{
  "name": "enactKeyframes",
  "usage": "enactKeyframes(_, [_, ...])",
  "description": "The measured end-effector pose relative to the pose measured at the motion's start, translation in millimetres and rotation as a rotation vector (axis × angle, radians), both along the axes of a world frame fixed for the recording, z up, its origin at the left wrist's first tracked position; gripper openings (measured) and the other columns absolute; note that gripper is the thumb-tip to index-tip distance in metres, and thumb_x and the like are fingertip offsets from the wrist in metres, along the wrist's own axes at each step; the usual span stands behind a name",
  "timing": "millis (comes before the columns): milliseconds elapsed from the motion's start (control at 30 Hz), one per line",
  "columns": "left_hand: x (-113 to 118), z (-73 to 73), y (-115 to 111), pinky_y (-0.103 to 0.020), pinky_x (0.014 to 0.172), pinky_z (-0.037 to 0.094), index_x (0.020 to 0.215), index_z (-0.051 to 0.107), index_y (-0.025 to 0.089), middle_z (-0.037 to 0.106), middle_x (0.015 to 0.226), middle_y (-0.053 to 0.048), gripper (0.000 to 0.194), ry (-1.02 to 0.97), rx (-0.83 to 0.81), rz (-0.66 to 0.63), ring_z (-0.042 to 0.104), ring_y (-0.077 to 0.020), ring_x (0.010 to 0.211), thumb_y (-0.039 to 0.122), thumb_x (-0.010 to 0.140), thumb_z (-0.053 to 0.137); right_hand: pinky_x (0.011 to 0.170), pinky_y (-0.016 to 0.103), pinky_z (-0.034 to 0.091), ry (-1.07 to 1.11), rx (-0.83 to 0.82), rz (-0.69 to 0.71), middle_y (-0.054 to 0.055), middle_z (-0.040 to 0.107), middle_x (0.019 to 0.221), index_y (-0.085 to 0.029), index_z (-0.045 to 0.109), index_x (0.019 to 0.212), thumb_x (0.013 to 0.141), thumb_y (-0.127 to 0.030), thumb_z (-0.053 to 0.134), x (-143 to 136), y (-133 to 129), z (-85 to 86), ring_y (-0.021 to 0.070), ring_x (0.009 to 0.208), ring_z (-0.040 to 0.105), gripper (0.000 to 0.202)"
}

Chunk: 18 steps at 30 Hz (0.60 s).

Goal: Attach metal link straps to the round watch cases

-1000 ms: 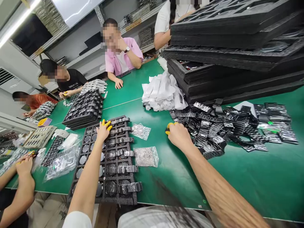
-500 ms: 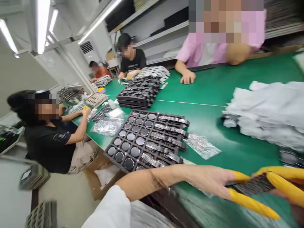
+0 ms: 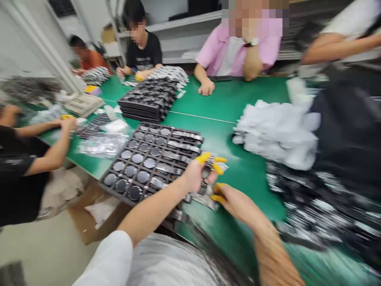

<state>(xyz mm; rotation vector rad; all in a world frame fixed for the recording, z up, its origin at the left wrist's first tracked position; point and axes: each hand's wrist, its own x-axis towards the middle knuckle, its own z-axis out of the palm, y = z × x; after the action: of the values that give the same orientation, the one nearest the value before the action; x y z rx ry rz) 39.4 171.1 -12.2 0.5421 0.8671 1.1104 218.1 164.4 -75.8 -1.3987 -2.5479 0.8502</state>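
My left hand (image 3: 195, 174), with yellow finger covers, is closed around a watch (image 3: 206, 171) with a dark banded strap, over the right edge of a black compartment tray (image 3: 128, 153). Round dark watch faces fill the tray's left columns, and film-wrapped straps lie across its right side. Just right of and below it, my right hand (image 3: 235, 200) has its yellow-covered fingers bent together at a clear plastic bag (image 3: 205, 198) of thin parts. What those fingertips pinch, if anything, is blurred.
Stacked filled trays (image 3: 143, 101) stand behind. White wrapped pieces (image 3: 276, 135) and a dark glossy pile (image 3: 327, 210) lie to the right. Crumpled plastic bags (image 3: 102, 145) are at left, above an open carton (image 3: 89, 222) on the floor. Several people sit around the green table (image 3: 220, 105).
Both hands have moved left, from the right edge of view to the tray's right side. The left still holds the dark watch; the right has come down to the bag. The view has swung right.
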Motion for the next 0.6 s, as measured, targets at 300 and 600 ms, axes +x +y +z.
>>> enactKeyframes(300, [-8,-7.0,0,-0.024,0.040,0.027,0.107,0.073,0.008,0.066,0.064,-0.004,0.055,-0.082,0.065,0.070,0.044,-0.0102,0.037,0.052,0.106,0.040,0.064,0.027,0.036,-0.028,-0.173,0.037,0.000,0.068,0.082,-0.021,0.063,0.097,0.099,-0.019,0.060,8,12,8.9,0.0169,0.071,0.058,0.004])
enactKeyframes(600, [-7,-5.7,-3,-0.023,0.039,0.029,0.109,0.077,0.007,0.068,0.066,-0.006,0.058,-0.046,0.085,0.056,0.046,-0.0101,0.040,0.051,0.106,0.040,0.066,0.029,0.034,-0.077,-0.120,0.017,0.006,0.073,0.090,-0.022,0.062,0.092,0.102,-0.022,0.057,4,6,7.4,0.0198,0.075,0.060,0.011])
